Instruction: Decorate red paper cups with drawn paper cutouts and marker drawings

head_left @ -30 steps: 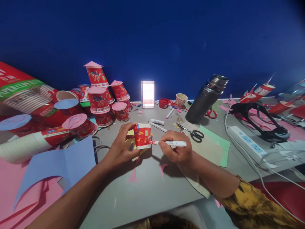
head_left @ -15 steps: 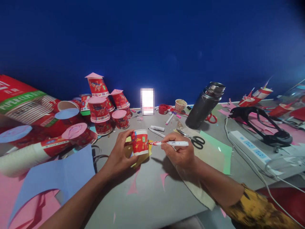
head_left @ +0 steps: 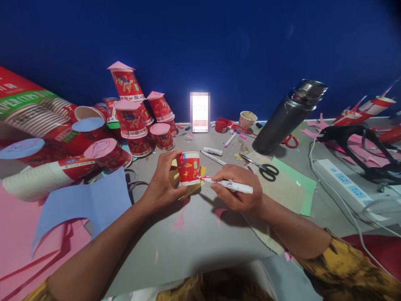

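Between the thumb and fingers of my left hand (head_left: pixel 163 180) is a red paper cup (head_left: pixel 189 168) with a white rim and gold figures. Yellow paper (head_left: pixel 191 190) lies behind and under the cup. My right hand (head_left: pixel 240 187) grips a white acrylic marker (head_left: pixel 234 185) like a pen. Its red-stained tip points left at the cup's lower right side; whether it touches I cannot tell. A capless white marker (head_left: pixel 213 158) and a white cap (head_left: pixel 213 151) lie just beyond. Black scissors (head_left: pixel 267 170) rest past my right hand.
Red cups with pink paper tops (head_left: pixel 130 119) stand stacked at left, near blue paper (head_left: pixel 90 200) and bagged cups (head_left: pixel 50 117). A dark thermos (head_left: pixel 283 121) leans in view at right. Farther right are a power strip (head_left: pixel 344 184) with cables and a black strap frame (head_left: pixel 351 146).
The view has tilted down, so most things sit higher in the picture. Both hands keep hold of the cup and the marker, with the marker's tip still by the cup's right side.
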Demonstrator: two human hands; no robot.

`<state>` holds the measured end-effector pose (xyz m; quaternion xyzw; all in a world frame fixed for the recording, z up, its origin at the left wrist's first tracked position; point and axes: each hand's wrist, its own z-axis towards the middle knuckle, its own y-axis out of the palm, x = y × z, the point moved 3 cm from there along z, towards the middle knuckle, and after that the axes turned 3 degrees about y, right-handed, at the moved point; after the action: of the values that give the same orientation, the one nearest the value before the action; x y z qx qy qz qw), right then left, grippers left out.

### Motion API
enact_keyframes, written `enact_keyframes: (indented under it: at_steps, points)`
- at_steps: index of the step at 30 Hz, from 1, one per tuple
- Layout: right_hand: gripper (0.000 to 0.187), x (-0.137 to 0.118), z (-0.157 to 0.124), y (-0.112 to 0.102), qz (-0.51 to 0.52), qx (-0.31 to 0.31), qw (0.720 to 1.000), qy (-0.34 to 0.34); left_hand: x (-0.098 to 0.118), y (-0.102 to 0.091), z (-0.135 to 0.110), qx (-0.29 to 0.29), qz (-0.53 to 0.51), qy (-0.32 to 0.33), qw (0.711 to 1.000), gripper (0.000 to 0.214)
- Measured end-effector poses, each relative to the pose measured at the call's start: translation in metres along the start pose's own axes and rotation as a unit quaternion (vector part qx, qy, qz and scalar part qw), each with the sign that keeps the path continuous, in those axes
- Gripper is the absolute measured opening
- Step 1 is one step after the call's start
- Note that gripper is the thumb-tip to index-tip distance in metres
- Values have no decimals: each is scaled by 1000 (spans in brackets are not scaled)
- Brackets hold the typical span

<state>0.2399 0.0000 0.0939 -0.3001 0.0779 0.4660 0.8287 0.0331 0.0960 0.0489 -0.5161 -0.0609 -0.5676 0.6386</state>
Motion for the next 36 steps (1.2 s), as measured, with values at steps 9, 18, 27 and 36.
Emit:
enact_keyframes:
  at_steps: [9, 18, 27, 36]
  points:
    - [3, -4, -2, 9, -27, -26, 999, -29, 4, 3, -1, 1, 10, 33, 999, 85]
    - [3, -2, -5, 13, -50, -25, 998, -31, 7, 4, -1, -1, -13, 30, 999, 79]
    - [9, 5, -3, 6, -43, 6, 999, 29, 12, 1, -2, -13, -46, 5, 999, 78]
    - [7, -3, -3, 8, -33, -11, 999, 6, 9, 4, -2, -10, -13, 21, 1000, 78]
